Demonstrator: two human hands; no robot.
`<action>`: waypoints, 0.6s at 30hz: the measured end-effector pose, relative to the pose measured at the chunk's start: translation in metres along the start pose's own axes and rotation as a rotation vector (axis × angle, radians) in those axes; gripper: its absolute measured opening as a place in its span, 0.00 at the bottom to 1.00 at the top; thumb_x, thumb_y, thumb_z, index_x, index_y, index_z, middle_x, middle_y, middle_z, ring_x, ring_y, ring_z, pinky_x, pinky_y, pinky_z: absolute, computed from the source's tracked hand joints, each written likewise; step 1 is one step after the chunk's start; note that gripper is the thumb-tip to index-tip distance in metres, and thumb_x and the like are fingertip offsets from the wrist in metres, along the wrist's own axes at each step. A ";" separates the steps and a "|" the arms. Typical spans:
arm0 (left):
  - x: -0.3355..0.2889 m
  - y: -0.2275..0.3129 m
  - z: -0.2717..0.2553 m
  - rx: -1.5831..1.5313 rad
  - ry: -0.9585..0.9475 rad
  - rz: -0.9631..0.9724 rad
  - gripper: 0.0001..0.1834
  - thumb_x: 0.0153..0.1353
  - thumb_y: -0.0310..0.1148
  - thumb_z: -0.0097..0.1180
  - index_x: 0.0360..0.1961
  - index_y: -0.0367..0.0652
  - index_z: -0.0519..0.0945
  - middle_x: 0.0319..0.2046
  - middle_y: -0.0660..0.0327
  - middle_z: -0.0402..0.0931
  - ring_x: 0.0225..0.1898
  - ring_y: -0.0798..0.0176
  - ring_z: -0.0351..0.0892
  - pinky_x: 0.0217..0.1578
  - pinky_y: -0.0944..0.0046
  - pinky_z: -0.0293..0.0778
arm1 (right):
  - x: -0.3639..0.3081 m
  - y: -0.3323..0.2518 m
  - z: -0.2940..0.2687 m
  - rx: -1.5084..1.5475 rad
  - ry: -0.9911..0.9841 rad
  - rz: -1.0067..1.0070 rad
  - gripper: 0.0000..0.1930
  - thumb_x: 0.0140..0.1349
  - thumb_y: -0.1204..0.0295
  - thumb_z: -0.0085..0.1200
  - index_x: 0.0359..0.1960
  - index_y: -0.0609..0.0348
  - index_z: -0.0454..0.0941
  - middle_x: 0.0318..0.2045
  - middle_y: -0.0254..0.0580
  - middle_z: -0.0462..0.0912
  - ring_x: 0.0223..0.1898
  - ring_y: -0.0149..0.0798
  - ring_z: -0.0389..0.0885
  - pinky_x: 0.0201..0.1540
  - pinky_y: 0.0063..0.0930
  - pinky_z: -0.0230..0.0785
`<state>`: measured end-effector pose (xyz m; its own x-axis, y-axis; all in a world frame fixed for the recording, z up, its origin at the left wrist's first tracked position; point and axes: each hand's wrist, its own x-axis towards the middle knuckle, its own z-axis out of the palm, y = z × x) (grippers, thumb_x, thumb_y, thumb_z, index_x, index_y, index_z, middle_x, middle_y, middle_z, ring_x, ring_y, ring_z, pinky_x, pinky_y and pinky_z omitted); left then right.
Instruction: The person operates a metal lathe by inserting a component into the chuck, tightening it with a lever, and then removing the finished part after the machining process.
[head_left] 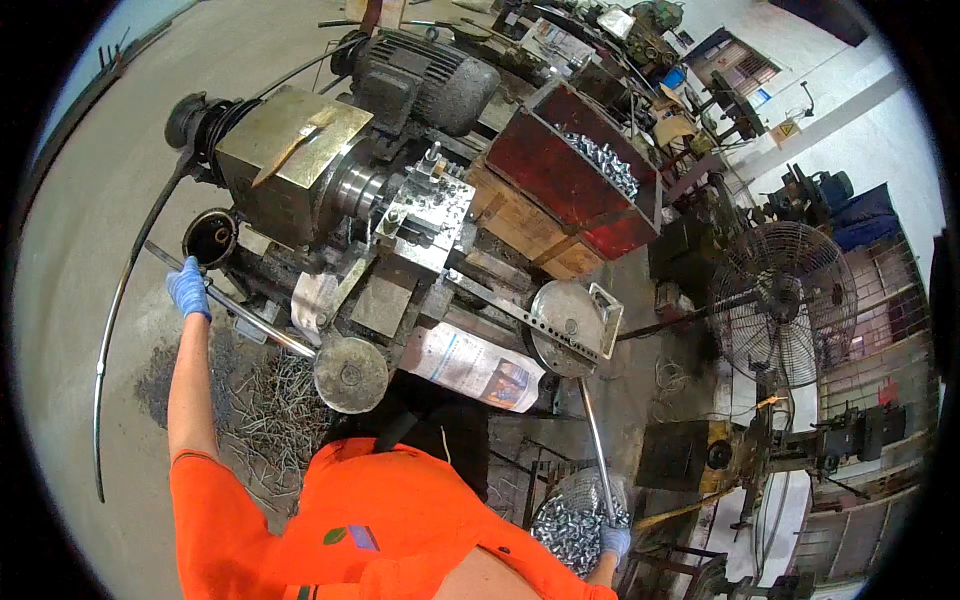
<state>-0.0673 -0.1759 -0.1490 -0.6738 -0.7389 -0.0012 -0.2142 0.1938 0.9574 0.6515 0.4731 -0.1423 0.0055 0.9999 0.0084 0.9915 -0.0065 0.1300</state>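
My left hand (188,288), in a light blue glove, closes around a long metal bar (262,325) near its upper end. This bar slopes down to a round metal disc (350,375) on the front of a lathe-like machine. At the lower right my right hand (615,541), also gloved, is closed at the low end of a second metal rod (597,440). That rod rises to a handwheel (568,325). Just beside the right hand is a basket of small shiny metal parts (568,535). Between the two bars lie the machine's chuck (358,190) and its chip-strewn tool slide (430,215).
A brush (290,152) rests on the headstock (285,120). Behind stand a motor (425,80) and a red bin (540,150) with metal parts. Metal shavings (275,410) heap on the floor at left. A large fan (785,300) and other machines stand at right.
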 end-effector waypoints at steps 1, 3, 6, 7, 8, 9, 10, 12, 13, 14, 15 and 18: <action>0.000 0.000 0.000 -0.015 -0.008 -0.012 0.16 0.54 0.36 0.60 0.25 0.31 0.74 0.18 0.52 0.78 0.14 0.62 0.75 0.16 0.61 0.70 | 0.000 0.000 0.002 -0.015 0.015 -0.009 0.21 0.45 0.54 0.58 0.28 0.61 0.82 0.32 0.60 0.82 0.38 0.56 0.81 0.43 0.45 0.73; 0.001 0.001 0.001 0.023 0.006 0.015 0.16 0.54 0.37 0.61 0.24 0.31 0.74 0.18 0.52 0.77 0.15 0.62 0.75 0.16 0.61 0.70 | 0.001 0.002 0.005 -0.022 0.021 -0.024 0.22 0.46 0.53 0.58 0.29 0.62 0.82 0.32 0.60 0.82 0.38 0.56 0.81 0.43 0.45 0.73; 0.001 0.001 0.001 -0.045 -0.023 -0.024 0.16 0.54 0.37 0.61 0.25 0.31 0.74 0.17 0.53 0.77 0.15 0.61 0.76 0.16 0.61 0.70 | 0.002 0.002 0.007 -0.009 0.011 -0.037 0.23 0.45 0.53 0.58 0.31 0.63 0.82 0.32 0.60 0.82 0.38 0.56 0.81 0.43 0.45 0.73; 0.001 0.001 0.001 -0.047 -0.026 -0.018 0.16 0.54 0.36 0.60 0.25 0.31 0.73 0.17 0.53 0.77 0.15 0.61 0.76 0.15 0.61 0.70 | 0.001 0.002 0.007 -0.014 0.018 -0.037 0.23 0.45 0.53 0.59 0.31 0.63 0.82 0.32 0.60 0.82 0.38 0.57 0.81 0.43 0.45 0.72; 0.000 0.001 0.001 -0.031 -0.019 -0.007 0.16 0.54 0.36 0.60 0.26 0.31 0.73 0.17 0.53 0.77 0.14 0.61 0.75 0.15 0.61 0.70 | 0.001 0.002 0.006 -0.018 0.026 -0.037 0.23 0.45 0.53 0.59 0.31 0.63 0.81 0.32 0.60 0.82 0.37 0.57 0.81 0.43 0.45 0.72; 0.000 0.001 0.000 0.012 0.003 0.011 0.16 0.54 0.36 0.60 0.26 0.31 0.73 0.17 0.53 0.77 0.14 0.61 0.75 0.15 0.61 0.70 | 0.000 0.002 0.005 -0.006 -0.002 -0.015 0.23 0.44 0.54 0.59 0.31 0.63 0.81 0.32 0.60 0.82 0.38 0.57 0.81 0.43 0.45 0.72; -0.001 0.002 0.000 -0.030 -0.017 0.004 0.16 0.55 0.36 0.60 0.26 0.31 0.73 0.17 0.53 0.77 0.14 0.61 0.75 0.14 0.61 0.70 | -0.001 0.001 0.004 0.007 -0.030 0.007 0.22 0.43 0.54 0.60 0.32 0.63 0.81 0.33 0.60 0.82 0.38 0.57 0.81 0.44 0.45 0.72; -0.002 0.002 0.000 -0.038 -0.018 0.019 0.16 0.55 0.36 0.60 0.26 0.31 0.73 0.17 0.53 0.77 0.14 0.61 0.75 0.14 0.61 0.70 | -0.002 0.001 0.002 0.036 -0.053 0.027 0.22 0.42 0.55 0.60 0.32 0.63 0.81 0.34 0.61 0.81 0.39 0.57 0.80 0.44 0.45 0.72; -0.002 0.002 0.000 -0.050 -0.025 0.003 0.16 0.55 0.36 0.60 0.26 0.31 0.73 0.17 0.53 0.77 0.14 0.61 0.75 0.15 0.61 0.70 | -0.003 0.001 0.002 0.053 -0.048 0.025 0.22 0.42 0.56 0.61 0.32 0.63 0.81 0.35 0.61 0.81 0.40 0.57 0.80 0.45 0.44 0.72; -0.002 0.002 0.000 -0.042 -0.023 0.002 0.16 0.55 0.37 0.60 0.26 0.31 0.73 0.17 0.53 0.77 0.14 0.61 0.75 0.15 0.61 0.70 | -0.003 0.002 0.002 0.071 -0.043 0.023 0.22 0.42 0.57 0.61 0.33 0.64 0.81 0.36 0.61 0.81 0.40 0.57 0.80 0.45 0.44 0.72; -0.002 0.002 -0.001 -0.018 -0.016 0.017 0.16 0.55 0.37 0.60 0.26 0.31 0.73 0.17 0.53 0.77 0.14 0.61 0.75 0.15 0.61 0.70 | -0.002 0.003 0.003 0.065 -0.052 0.023 0.23 0.41 0.56 0.61 0.34 0.63 0.80 0.37 0.61 0.81 0.41 0.57 0.80 0.46 0.44 0.71; 0.000 0.001 0.000 -0.013 -0.018 0.022 0.16 0.55 0.37 0.60 0.25 0.31 0.74 0.17 0.53 0.77 0.15 0.62 0.75 0.16 0.61 0.71 | 0.001 0.010 0.011 0.073 -0.055 0.003 0.25 0.41 0.56 0.62 0.38 0.62 0.80 0.39 0.61 0.80 0.43 0.56 0.79 0.48 0.43 0.71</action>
<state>-0.0669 -0.1758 -0.1483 -0.6912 -0.7226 0.0143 -0.1901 0.2009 0.9610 0.6625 0.4738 -0.1521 0.0139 0.9989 -0.0456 0.9983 -0.0113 0.0579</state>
